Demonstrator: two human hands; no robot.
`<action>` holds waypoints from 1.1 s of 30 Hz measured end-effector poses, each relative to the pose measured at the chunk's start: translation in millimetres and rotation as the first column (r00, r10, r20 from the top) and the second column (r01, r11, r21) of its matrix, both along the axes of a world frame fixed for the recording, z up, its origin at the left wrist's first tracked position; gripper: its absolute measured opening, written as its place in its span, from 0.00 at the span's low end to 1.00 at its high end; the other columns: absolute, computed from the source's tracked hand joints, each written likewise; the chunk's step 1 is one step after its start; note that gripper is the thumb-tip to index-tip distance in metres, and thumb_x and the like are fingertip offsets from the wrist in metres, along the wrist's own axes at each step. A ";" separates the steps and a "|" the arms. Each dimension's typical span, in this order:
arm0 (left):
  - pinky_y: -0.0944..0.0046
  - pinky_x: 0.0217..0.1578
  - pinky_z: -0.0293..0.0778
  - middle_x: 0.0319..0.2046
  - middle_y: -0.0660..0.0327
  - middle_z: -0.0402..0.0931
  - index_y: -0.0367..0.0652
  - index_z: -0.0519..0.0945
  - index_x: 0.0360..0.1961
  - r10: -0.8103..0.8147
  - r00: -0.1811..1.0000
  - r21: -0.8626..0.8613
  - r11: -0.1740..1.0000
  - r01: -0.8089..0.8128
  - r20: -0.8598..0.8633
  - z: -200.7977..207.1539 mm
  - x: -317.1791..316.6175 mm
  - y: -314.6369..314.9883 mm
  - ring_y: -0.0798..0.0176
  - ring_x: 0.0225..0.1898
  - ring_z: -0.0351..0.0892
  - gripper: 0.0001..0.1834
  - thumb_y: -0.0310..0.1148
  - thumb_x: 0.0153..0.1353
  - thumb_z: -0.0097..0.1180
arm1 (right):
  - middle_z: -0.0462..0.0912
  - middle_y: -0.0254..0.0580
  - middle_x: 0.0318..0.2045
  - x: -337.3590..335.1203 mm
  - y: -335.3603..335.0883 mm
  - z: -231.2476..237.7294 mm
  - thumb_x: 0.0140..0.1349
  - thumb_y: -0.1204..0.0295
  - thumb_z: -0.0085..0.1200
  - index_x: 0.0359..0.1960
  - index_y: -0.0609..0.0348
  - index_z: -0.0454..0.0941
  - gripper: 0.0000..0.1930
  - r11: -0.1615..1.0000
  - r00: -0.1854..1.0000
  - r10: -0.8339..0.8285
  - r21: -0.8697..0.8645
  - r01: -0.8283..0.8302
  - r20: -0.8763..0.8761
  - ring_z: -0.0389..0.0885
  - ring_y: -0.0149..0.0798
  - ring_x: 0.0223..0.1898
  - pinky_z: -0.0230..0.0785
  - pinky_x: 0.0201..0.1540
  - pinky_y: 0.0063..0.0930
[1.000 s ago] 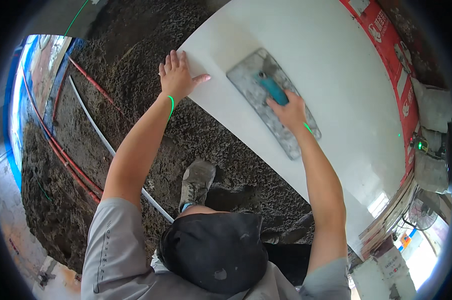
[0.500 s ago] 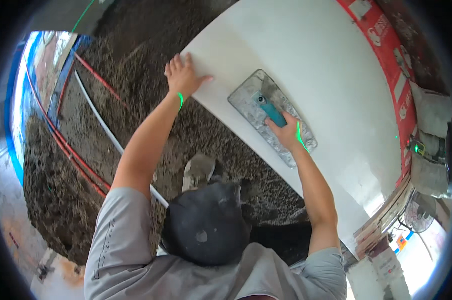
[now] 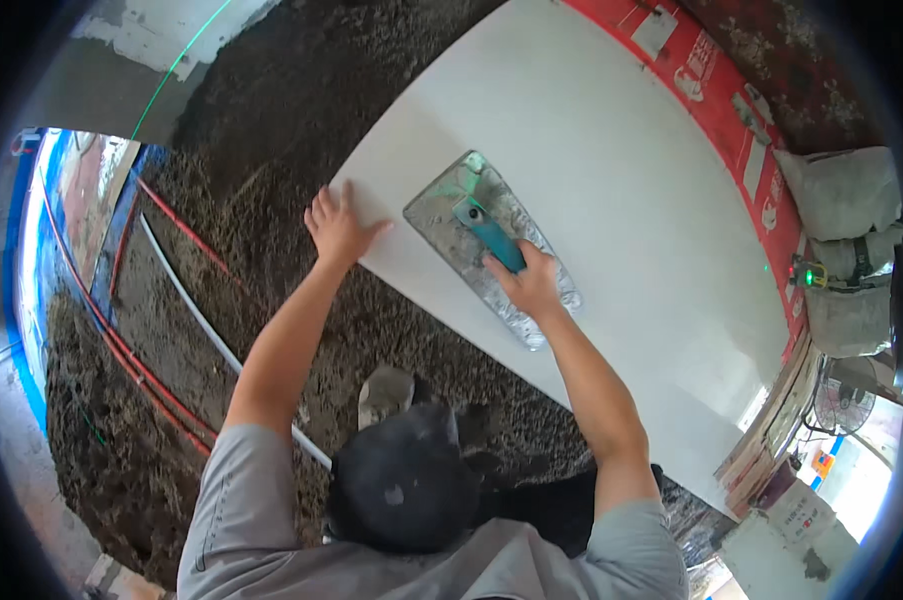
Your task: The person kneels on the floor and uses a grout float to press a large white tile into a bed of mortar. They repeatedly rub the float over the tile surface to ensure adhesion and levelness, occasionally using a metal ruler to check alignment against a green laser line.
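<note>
A large glossy white tile [image 3: 611, 200] lies on a bed of dark, damp mortar [image 3: 261, 90]. My left hand [image 3: 339, 228] rests at the tile's left edge, fingers spread out past the edge and thumb on the tile. In my right hand [image 3: 531, 280] is the teal handle of a flat rectangular hand float [image 3: 433, 208]. The float's broad grey plate, smeared and shiny, sits over the tile near its left edge. Green laser light falls on the plate's far end. My fingers wrap the handle, and their undersides are hidden.
Red pipes [image 3: 146, 375] and a pale pipe [image 3: 199, 310] cross the mortar at left. My shoe [image 3: 385, 392] stands on the mortar. A red printed strip [image 3: 711, 90] borders the tile's far right side. Beyond it are a laser level [image 3: 807, 272], bags [image 3: 841, 195] and a fan [image 3: 843, 395].
In the picture, the tile, float and both hands sit further left and a little lower, as the view has shifted. Green light now falls on the float instead of my wrists.
</note>
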State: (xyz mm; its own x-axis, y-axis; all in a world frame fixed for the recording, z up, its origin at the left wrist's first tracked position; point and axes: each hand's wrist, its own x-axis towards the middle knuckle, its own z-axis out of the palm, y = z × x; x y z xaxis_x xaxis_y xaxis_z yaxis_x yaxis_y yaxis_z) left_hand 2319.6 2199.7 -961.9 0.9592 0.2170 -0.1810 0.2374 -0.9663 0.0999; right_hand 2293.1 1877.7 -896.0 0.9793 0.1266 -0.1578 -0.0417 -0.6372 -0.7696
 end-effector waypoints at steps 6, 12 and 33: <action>0.38 0.69 0.42 0.70 0.38 0.50 0.46 0.58 0.72 -0.011 0.999 -0.065 0.998 0.013 0.040 18.0 9.5 -8.3 0.35 0.71 0.47 0.60 0.67 0.44 0.68 | 0.81 0.51 0.21 -31.6 -29.3 35.5 0.55 0.62 0.67 0.33 0.63 0.79 0.16 0.959 0.949 -0.123 0.282 0.038 0.290 0.83 0.47 0.22 0.73 0.27 0.38; 0.39 0.70 0.41 0.69 0.37 0.50 0.47 0.60 0.72 0.004 0.998 -0.114 0.993 0.004 0.070 9.0 16.5 -11.7 0.35 0.71 0.47 0.59 0.65 0.43 0.69 | 0.81 0.54 0.23 19.7 -0.7 -19.4 0.57 0.63 0.65 0.34 0.65 0.79 0.15 0.982 0.992 -0.052 -0.175 0.072 0.113 0.82 0.51 0.25 0.73 0.28 0.38; 0.38 0.68 0.44 0.69 0.35 0.51 0.52 0.57 0.74 -0.047 0.998 -0.013 0.999 0.047 0.040 6.1 7.8 -2.0 0.36 0.72 0.46 0.60 0.70 0.44 0.66 | 0.82 0.49 0.24 -7.4 -13.9 39.5 0.56 0.61 0.67 0.41 0.65 0.79 0.20 0.951 0.980 -0.119 0.301 0.067 0.159 0.81 0.40 0.24 0.73 0.29 0.34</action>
State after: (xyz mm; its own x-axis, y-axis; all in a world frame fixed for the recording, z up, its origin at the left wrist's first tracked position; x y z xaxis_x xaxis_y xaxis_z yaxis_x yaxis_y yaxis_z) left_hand 2327.4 2197.7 -955.7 0.9748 0.1692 -0.1452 0.1874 -0.9747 0.1220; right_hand 2285.6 1863.7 -856.5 0.9978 0.0489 0.0450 0.0603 -0.3826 -0.9220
